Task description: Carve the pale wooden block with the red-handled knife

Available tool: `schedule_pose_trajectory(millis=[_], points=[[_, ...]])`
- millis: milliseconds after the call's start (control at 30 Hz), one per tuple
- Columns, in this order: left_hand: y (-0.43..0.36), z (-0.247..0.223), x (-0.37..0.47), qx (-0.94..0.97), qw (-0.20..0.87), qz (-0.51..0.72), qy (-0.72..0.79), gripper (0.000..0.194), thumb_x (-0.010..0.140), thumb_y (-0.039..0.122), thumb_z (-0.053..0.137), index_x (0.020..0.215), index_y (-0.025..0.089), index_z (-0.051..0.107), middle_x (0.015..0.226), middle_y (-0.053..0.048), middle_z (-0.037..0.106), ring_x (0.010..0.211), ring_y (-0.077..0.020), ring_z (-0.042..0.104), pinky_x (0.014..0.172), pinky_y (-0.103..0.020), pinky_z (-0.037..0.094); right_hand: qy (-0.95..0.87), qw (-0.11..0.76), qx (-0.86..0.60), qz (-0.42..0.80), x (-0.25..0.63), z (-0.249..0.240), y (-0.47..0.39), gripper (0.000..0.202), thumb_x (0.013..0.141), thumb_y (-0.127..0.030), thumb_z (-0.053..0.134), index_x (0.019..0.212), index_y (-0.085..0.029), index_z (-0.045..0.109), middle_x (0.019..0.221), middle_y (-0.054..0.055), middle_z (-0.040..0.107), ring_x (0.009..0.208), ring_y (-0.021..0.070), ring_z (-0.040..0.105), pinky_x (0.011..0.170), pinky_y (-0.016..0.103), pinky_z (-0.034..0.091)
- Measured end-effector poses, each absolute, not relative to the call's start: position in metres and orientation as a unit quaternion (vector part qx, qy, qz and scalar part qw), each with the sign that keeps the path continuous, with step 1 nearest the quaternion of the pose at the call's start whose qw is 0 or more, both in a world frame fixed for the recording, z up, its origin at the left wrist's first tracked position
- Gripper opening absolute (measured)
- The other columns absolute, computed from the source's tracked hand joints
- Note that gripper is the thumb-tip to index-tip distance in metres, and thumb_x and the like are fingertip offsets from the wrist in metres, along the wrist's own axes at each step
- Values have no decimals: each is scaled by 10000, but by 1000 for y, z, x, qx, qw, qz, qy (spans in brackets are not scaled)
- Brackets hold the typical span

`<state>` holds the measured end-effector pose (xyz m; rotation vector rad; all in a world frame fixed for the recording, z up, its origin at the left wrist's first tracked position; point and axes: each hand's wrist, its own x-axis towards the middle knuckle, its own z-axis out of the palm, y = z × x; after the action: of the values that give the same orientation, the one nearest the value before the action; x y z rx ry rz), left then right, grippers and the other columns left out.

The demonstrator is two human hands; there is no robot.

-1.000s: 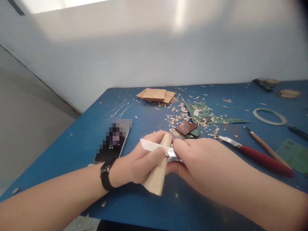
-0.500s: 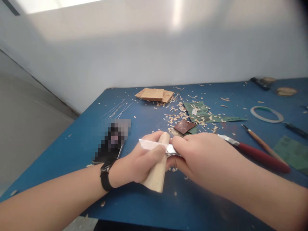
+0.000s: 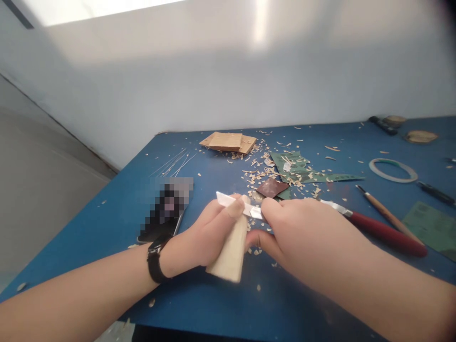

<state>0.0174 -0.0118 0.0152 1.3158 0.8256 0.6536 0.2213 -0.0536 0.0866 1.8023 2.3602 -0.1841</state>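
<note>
A pale piece of wood (image 3: 230,256), wider at the near end, is gripped in my left hand (image 3: 204,232), which wears a black watch at the wrist. My right hand (image 3: 295,221) is closed round the handle of a carving knife (image 3: 253,212); the fingers hide most of that handle. The bright blade lies across the far end of the wood, its tip pointing left and away. My left thumb presses at the blade's back, close to the wood. Wood shavings (image 3: 254,178) lie scattered beyond both hands.
Left of my hands lies a blurred-out phone (image 3: 162,216) near thin wires (image 3: 174,161). Wooden boards (image 3: 226,141) sit at the back. On the right are green sandpaper (image 3: 295,166), brown sandpaper (image 3: 272,188), a red-handled tool (image 3: 386,233), a wooden-handled tool (image 3: 386,209) and a tape roll (image 3: 394,170).
The knife blade has moved away from me along the wood towards its far end and has tilted, its tip now higher. Both hands keep their grip.
</note>
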Motion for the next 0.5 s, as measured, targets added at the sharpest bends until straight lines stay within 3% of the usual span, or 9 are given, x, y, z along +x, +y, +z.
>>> schedule_pose_trajectory(millis=[133, 300, 500], points=[[-10, 11, 17, 540, 691, 295, 381, 674, 1003, 857, 605, 910, 190, 648, 704, 13, 543, 555, -123, 452, 504, -266, 409, 783, 83, 612, -74, 221, 91, -56, 474, 1070, -713, 611, 1077, -245, 690, 807, 77, 751, 674, 310, 742, 499, 358, 379], [-12, 23, 24, 548, 705, 300, 335, 764, 853, 960, 702, 896, 205, 592, 753, 15, 562, 556, -109, 454, 491, -254, 402, 804, 78, 581, -98, 220, 94, -53, 377, 1083, -642, 619, 953, -292, 667, 813, 52, 754, 654, 278, 711, 514, 358, 364], [-13, 22, 23, 579, 698, 299, 297, 718, 965, 907, 620, 917, 190, 624, 784, 0, 578, 627, -125, 496, 575, -257, 439, 843, 63, 532, -53, 230, 86, -50, 351, 1099, -614, 589, 988, -291, 672, 793, 49, 756, 622, 288, 689, 504, 368, 281]])
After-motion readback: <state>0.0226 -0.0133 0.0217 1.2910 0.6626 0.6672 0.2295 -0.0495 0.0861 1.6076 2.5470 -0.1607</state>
